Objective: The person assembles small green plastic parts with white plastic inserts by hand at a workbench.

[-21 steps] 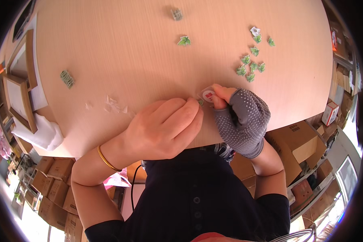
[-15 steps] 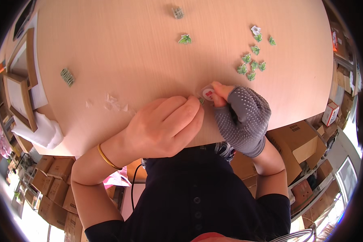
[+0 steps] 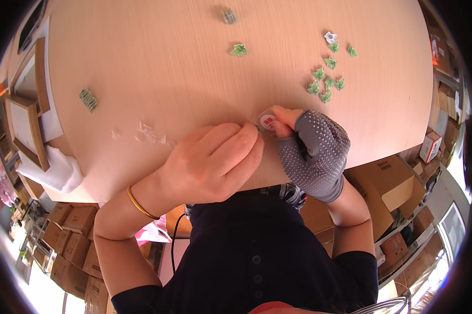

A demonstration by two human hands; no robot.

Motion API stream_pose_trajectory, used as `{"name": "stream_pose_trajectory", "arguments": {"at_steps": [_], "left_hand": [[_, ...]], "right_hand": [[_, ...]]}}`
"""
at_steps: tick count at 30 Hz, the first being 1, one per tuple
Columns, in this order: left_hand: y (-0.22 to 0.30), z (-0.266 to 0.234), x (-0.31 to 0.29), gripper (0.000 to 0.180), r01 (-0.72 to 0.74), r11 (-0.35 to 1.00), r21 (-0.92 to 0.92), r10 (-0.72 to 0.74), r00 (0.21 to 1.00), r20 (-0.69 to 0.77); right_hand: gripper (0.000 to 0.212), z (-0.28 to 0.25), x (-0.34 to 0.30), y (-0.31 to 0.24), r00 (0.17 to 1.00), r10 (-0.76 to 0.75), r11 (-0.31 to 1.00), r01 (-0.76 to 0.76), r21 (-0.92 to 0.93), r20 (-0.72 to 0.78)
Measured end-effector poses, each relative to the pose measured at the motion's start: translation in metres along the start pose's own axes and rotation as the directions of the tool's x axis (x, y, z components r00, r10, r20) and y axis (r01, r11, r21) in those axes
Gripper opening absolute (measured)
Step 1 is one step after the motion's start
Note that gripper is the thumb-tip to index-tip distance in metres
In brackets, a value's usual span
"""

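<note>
Close together above the near part of the table, my two hands meet. My left hand [image 3: 215,162], bare with a gold bangle at the wrist, has its fingers pinched at a small green leaf cutout [image 3: 260,129], mostly hidden by the fingertips. In a grey dotted glove with bare fingertips, my right hand [image 3: 315,152] pinches a small clear piece with a round white and red label [image 3: 267,122]. Its edge nearly touches the left fingertips. Several green leaf cutouts [image 3: 319,74] lie ahead to the right, and a single leaf cutout [image 3: 239,49] lies farther off in the middle.
Scraps of whitish film [image 3: 148,133] lie left of my left hand. A small stack of green-edged pieces [image 3: 88,100] sits farther left, another stack [image 3: 229,16] at the far middle. Wooden frames [image 3: 27,125] and a white wrap [image 3: 50,170] line the left edge. Cardboard boxes [image 3: 385,183] stand below the table.
Both hands keep their pinch and have shifted very slightly left. The table pieces appear moved a few pixels with the view; nothing has been let go.
</note>
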State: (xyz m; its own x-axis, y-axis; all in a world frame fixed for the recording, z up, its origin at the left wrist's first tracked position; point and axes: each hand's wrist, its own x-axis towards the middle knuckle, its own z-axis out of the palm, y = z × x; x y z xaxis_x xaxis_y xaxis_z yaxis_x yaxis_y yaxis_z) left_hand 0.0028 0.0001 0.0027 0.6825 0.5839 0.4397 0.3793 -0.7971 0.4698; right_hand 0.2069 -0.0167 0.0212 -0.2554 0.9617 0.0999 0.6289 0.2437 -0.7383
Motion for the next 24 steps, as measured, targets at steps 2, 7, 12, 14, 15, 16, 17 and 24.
{"name": "stream_pose_trajectory", "arguments": {"at_steps": [2,7,12,14,15,16,17,24], "left_hand": [[0.0,0.0,0.001,0.022,-0.002,1.0,-0.008,0.002,1.0,-0.013],[0.001,0.004,-0.002,0.023,-0.001,0.999,0.035,0.002,1.0,-0.027],[0.007,0.011,0.033,0.025,0.019,0.991,0.131,-0.025,0.999,0.042],[0.004,0.021,0.05,0.025,0.029,0.975,0.222,-0.056,0.992,0.115],[0.0,0.023,0.056,0.025,0.022,0.973,0.231,-0.049,0.992,0.115],[-0.004,0.023,0.061,0.024,0.077,0.985,0.153,-0.091,0.993,0.082],[-0.005,0.023,0.065,0.022,0.13,0.989,0.072,-0.134,0.99,0.052],[-0.034,-0.008,0.044,0.025,0.243,0.954,0.174,-0.223,0.967,-0.124]], "right_hand": [[0.016,0.001,0.0,0.003,0.998,-0.035,0.996,0.038,0.078,-0.043],[0.014,-0.004,-0.015,0.003,0.937,0.274,0.917,-0.187,0.352,-0.215],[0.022,-0.004,-0.019,0.01,0.804,0.367,0.786,0.001,0.618,-0.467],[0.023,-0.006,-0.021,0.014,0.8,0.356,0.81,-0.006,0.587,-0.483],[0.023,-0.005,-0.021,0.016,0.783,0.363,0.797,0.02,0.604,-0.505],[0.022,-0.004,-0.02,0.018,0.764,0.372,0.784,0.045,0.619,-0.527],[0.02,-0.003,-0.019,0.018,0.751,0.377,0.754,0.091,0.651,-0.542],[0.018,-0.009,-0.025,0.025,0.671,0.433,0.702,0.167,0.692,-0.601]]}}
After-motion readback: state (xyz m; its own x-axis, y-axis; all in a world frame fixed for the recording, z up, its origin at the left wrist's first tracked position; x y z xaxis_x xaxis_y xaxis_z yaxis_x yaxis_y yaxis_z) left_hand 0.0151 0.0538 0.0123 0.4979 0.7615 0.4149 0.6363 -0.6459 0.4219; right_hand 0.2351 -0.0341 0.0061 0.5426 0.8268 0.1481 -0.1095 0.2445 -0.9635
